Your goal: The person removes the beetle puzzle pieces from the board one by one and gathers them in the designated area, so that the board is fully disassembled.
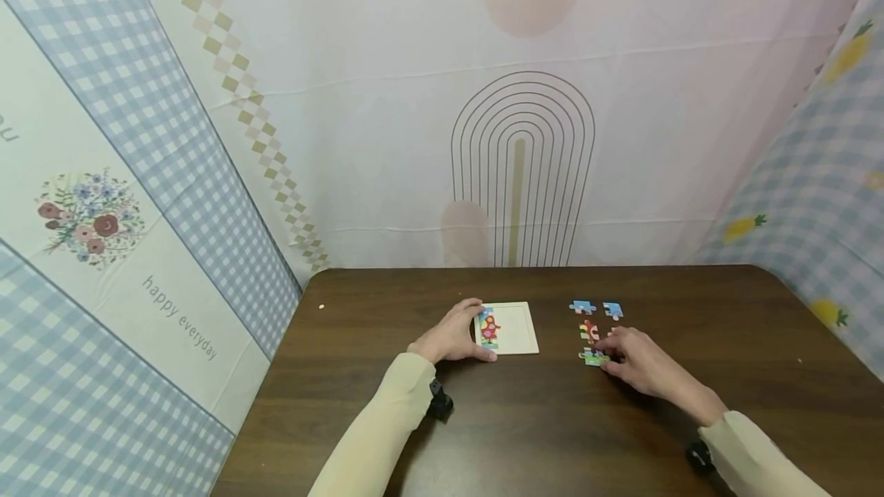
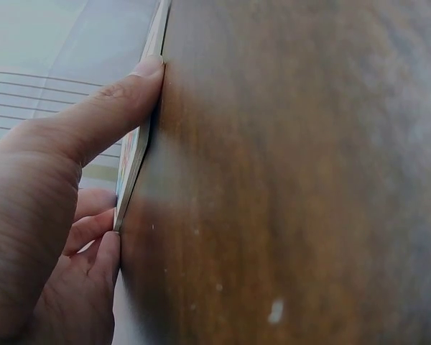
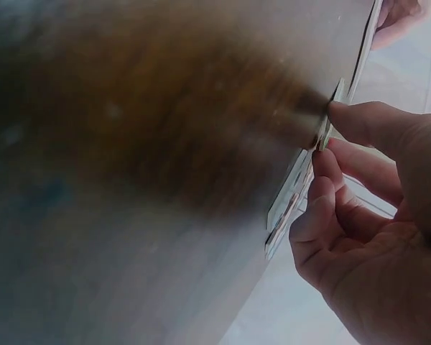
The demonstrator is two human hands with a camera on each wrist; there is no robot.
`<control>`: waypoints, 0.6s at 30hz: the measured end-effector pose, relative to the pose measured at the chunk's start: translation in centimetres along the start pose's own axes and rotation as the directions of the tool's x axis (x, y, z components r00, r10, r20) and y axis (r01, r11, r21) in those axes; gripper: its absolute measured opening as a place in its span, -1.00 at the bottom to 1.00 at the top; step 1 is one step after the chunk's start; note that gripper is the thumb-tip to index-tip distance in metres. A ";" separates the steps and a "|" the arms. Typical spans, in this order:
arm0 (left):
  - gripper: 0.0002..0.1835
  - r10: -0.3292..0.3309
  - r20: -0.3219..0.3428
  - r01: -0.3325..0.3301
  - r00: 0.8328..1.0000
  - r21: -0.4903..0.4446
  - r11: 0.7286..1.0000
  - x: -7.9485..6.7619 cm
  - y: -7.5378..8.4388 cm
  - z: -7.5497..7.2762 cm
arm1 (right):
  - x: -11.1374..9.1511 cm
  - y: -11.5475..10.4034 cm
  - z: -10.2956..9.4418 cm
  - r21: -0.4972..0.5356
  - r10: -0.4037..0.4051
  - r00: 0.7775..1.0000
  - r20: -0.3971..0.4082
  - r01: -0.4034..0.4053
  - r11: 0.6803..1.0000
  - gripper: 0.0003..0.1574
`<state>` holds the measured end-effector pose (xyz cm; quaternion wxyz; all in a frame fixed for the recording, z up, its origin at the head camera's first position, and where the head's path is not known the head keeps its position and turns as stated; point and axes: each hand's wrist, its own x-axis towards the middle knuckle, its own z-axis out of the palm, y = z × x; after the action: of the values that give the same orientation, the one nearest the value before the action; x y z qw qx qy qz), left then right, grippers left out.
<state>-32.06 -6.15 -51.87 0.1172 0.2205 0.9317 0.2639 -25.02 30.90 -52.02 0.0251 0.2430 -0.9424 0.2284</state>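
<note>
A small white puzzle board (image 1: 516,328) lies on the table, with joined picture pieces (image 1: 489,328) along its left side. My left hand (image 1: 456,334) grips the board by its left part, thumb at the near edge and fingers at the far corner. In the left wrist view the board's thin edge (image 2: 138,162) shows between thumb and fingers. To the right, my right hand (image 1: 645,363) pinches a green-and-blue puzzle piece (image 1: 592,357); in the right wrist view this puzzle piece (image 3: 338,90) looks tilted between thumb and fingertips. A red puzzle piece (image 1: 589,330) lies just beyond it.
Two blue puzzle pieces, one on the left (image 1: 582,307) and one on the right (image 1: 612,310), lie farther back. Another piece is partly hidden by my right hand. The brown table (image 1: 525,436) ends at a patterned cloth (image 1: 387,175) behind.
</note>
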 end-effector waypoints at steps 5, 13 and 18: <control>0.10 -0.003 -0.002 0.003 1.000 -0.009 1.000 0.0 0.0 0.0 | -0.2 -1.1 -0.6 -0.017 0.064 0.997 0.050 -0.064 0.998 -0.67; 0.10 -0.009 0.003 0.009 1.000 -0.007 1.000 -0.3 0.1 0.0 | -0.5 -1.9 -0.7 -0.058 0.110 0.992 0.064 -0.106 0.993 -0.67; 0.11 -0.005 0.006 0.005 1.000 -0.003 1.000 -0.3 0.2 -0.1 | -0.6 -2.2 -0.8 -0.057 0.100 0.995 0.019 -0.099 0.993 -0.69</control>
<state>-31.75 -6.19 -51.69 0.1207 0.2187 0.9315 0.2645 -23.53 29.78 -50.47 0.0102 0.1974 -0.9596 0.2001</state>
